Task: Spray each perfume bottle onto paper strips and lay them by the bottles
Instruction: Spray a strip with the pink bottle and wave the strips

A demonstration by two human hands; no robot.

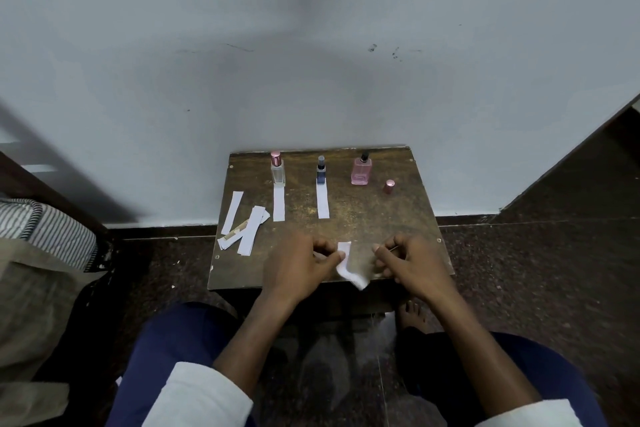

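White paper strip (pixel 347 264) sits between the two hands at the near edge of the brown desk (pixel 374 218), bent and hanging a little over that edge. Left hand (pixel 299 265) has its fingers (pixel 323 248) curled and pinches the strip's left side against the thumb. Right hand (pixel 410 263) is curled too, just right of the strip; whether it touches the paper I cannot tell, and a thin sliver shows at its fingertips, too small to name. Along the back of the desk, three bottles stand upright in a row: a clear bottle (pixel 278 173) with its pink cap on, a dark blue bottle (pixel 321 173) in the middle, and a pink bottle (pixel 361 172) on the right with its black sprayer bare. A loose pink cap (pixel 389 186) stands just right of that one. One strip (pixel 278 203) lies in front of the clear bottle, another (pixel 323 201) before the blue. Spare strips (pixel 242 225) lie heaped at the desk's left side.
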